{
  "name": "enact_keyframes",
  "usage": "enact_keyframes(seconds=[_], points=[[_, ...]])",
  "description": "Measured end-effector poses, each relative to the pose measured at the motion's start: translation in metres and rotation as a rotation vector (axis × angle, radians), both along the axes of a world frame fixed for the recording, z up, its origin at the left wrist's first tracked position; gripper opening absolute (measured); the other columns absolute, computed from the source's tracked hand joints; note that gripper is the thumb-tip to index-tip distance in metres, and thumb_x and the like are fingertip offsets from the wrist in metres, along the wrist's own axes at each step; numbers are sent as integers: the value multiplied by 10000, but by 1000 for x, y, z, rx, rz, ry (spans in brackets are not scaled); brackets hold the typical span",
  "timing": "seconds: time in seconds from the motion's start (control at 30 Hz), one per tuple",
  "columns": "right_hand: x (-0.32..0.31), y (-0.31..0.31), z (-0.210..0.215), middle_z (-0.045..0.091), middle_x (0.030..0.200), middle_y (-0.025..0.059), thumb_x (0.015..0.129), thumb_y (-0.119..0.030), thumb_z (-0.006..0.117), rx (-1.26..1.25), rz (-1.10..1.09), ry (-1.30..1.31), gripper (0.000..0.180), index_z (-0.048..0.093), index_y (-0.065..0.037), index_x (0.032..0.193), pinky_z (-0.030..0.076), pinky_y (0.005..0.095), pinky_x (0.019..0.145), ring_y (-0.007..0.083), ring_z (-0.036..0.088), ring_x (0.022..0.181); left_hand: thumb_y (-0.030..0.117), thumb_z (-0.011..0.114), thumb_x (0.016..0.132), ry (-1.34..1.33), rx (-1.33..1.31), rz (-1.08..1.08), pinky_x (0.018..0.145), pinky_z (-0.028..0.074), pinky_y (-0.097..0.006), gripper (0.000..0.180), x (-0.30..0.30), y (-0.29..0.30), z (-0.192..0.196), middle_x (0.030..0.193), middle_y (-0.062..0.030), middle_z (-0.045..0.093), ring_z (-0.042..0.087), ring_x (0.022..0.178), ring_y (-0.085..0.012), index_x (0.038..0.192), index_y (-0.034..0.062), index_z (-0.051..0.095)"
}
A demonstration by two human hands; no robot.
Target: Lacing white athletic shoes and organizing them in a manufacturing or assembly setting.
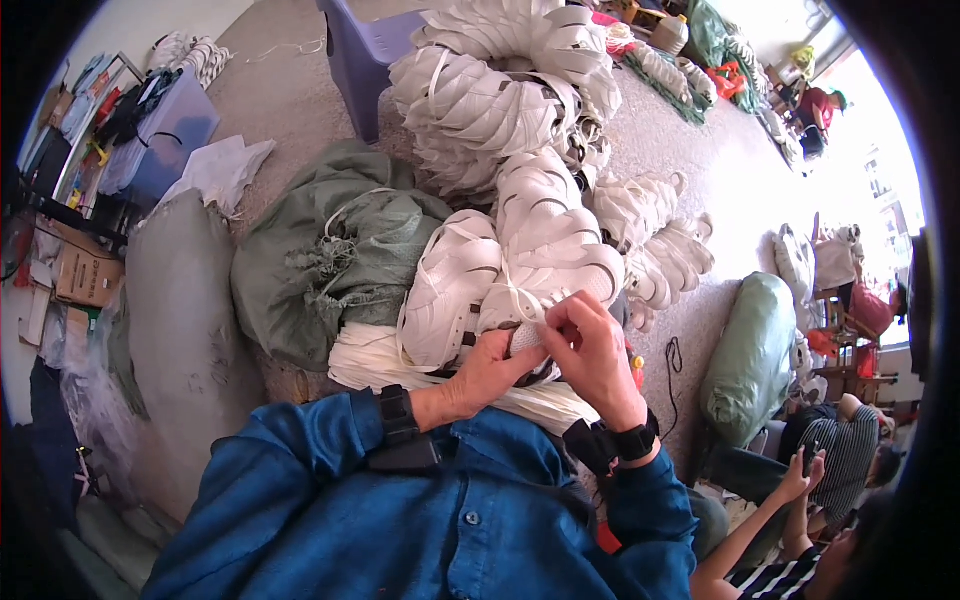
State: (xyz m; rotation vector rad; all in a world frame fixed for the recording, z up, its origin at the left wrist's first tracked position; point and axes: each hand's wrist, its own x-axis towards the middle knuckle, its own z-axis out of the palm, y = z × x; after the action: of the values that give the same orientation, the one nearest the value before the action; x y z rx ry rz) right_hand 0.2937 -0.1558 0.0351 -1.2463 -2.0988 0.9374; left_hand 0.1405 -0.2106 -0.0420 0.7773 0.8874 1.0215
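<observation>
Just in front of my chest, my left hand (474,382) is closed on the near end of a white shoe upper (527,338), thumb lying along its edge. My right hand (594,352) pinches a thin white shoelace (518,300) at that upper, fingertips drawn together. The upper sits at the near end of a row of nested white shoe uppers (548,225) stretching away from me. A shorter stack of uppers (450,285) lies left of it. Below and beside both stacks is a bundle of pale laces (372,358), partly hidden by my left hand and arm.
A dark green sack (330,255) stands left of the uppers, with a long grey sack (185,310) beyond. Farther away are coiled uppers (500,110) and a purple plastic chair (355,60). A green sack (750,350) and a person holding a phone (810,458) are at right.
</observation>
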Motion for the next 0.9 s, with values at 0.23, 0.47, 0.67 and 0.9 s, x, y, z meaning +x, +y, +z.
enact_keyframes(seconds=[0.23, 0.47, 0.67, 0.9], points=[[7, -7, -4, 626, 912, 146, 866, -4, 653, 43, 168, 79, 153, 676, -18, 1017, 517, 382, 678, 329, 646, 765, 216, 641, 993, 65, 49, -34, 728, 476, -252, 233, -4, -2, -7, 946, 29, 645, 557, 850, -54, 1136, 36, 675], [-14, -2, 0, 586, 868, 130, 885, -58, 652, 278, 98, -196, 131, 639, -28, 1012, 527, 433, 683, 368, 630, 754, 209, 660, 988, 149, 56, -98, 721, 463, -239, 241, -8, -2, -9, 966, 30, 637, 543, 852, -46, 1161, 40, 656], [-3, 19, -18, 637, 902, 64, 932, -74, 646, -21, 66, 205, 123, 624, -14, 1037, 515, 324, 745, 199, 639, 734, 218, 677, 973, 6, 35, -32, 742, 467, -253, 261, -2, -1, 1, 963, 21, 641, 544, 875, -55, 1151, 29, 661], [33, -5, 31, 642, 791, 49, 994, -42, 577, -584, -22, 559, 80, 585, 11, 1053, 477, 227, 594, 93, 590, 646, 224, 698, 961, 77, 38, 34, 815, 505, -266, 312, 2, -1, 2, 1044, -10, 690, 600, 933, -70, 1186, 11, 664]])
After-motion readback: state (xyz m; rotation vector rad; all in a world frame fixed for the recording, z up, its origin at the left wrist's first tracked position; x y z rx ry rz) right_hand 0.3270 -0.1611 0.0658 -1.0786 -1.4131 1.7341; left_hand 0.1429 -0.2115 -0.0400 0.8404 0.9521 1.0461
